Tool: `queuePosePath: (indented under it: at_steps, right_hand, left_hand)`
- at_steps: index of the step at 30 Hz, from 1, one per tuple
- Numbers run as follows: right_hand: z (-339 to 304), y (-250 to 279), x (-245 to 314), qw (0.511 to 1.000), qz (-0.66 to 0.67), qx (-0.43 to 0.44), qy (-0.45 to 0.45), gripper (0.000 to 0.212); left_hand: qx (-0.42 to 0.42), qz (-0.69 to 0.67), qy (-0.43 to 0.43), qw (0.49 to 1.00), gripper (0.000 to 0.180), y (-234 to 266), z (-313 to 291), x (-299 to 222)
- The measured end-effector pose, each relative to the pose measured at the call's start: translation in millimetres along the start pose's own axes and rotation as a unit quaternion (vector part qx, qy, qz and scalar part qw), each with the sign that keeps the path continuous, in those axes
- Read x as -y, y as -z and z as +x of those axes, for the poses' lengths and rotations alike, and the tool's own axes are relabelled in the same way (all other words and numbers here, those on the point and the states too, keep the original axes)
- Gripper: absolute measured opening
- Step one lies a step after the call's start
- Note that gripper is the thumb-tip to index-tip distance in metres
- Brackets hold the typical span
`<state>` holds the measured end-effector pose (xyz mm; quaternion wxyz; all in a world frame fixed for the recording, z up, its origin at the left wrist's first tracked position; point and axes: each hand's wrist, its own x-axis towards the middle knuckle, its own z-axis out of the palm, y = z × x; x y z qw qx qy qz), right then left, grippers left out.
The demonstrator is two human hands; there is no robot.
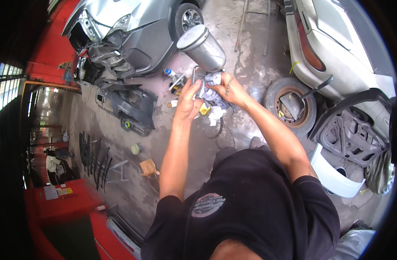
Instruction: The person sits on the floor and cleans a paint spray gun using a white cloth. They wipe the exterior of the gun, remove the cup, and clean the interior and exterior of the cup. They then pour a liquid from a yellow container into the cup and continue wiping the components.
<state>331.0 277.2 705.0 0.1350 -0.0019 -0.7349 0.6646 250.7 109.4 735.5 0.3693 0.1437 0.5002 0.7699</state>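
Observation:
A spray gun with a silver metal cup (205, 50) is held up in front of me, the lidded cup tilted toward the upper left. My left hand (189, 102) is closed on the gun beneath the cup, its thumb along the metal hook-shaped part. Gripped in my right hand (232, 89) is a crumpled, pale grey-blue rag (213, 92), pressed against the gun's body just below the cup. Rag and fingers hide most of the gun's body. Beyond my hands, a bottle with a blue cap (168, 72) and other small items sit at floor level.
A grey car with its front dismantled (142, 43) stands at far left, a black bumper part (131, 104) near it. To the right are a pale car (333, 47), a wheel (270, 102) with a dustpan on it, a dark panel (350, 134) and a white bumper piece (333, 177).

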Motion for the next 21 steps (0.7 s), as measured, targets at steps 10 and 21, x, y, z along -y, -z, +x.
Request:
queuePosePath:
  at_steps: [10,21]
  right_hand:
    - [1,1,-63,0.992,-0.109,0.056,0.025,0.039]
    - [-45,-3,-71,0.99,0.075,-0.034,-0.114,0.053]
  left_hand:
    - [-0.05,0.177,0.093,0.979,0.06,8,-21,-4]
    - [-0.153,0.125,0.133,0.971,0.044,52,-26,20]
